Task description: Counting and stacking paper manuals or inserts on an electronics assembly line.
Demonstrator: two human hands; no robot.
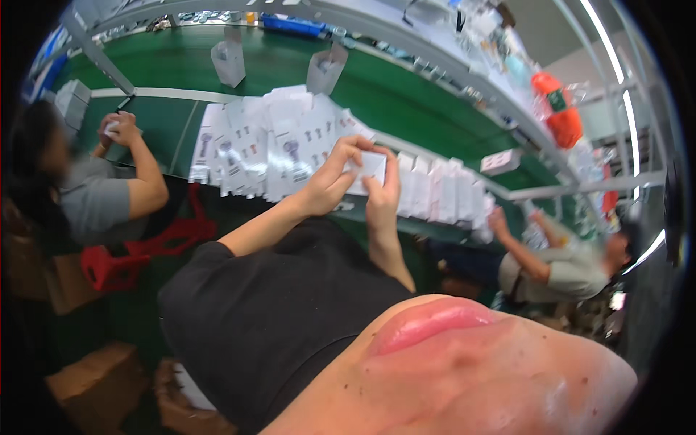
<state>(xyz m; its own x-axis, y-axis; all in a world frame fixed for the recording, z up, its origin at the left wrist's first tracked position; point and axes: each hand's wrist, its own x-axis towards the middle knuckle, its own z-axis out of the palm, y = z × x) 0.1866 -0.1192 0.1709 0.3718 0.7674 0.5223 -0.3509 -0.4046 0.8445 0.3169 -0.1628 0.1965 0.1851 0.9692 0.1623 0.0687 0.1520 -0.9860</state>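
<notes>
Between my two hands is a small white carton (374, 166), held up over the near edge of the bench. My left hand (335, 177) grips its left side with curled fingers. On the other side, my right hand (385, 194) closes around the carton, its thumb pressed to the face toward me. Flat white printed carton blanks (272, 145) lie in overlapping layers just left of and beyond my hands. To the right stands a row of white folded cartons (442, 190), packed side by side.
A green conveyor belt (283, 54) runs behind, carrying white open cartons (326, 70). A pink-and-white box (500, 162) sits at right. Co-workers (94, 188) work on both sides. A red stool (148, 246) and brown cardboard boxes (101, 384) stand left. A metal frame (594, 186) crosses the right.
</notes>
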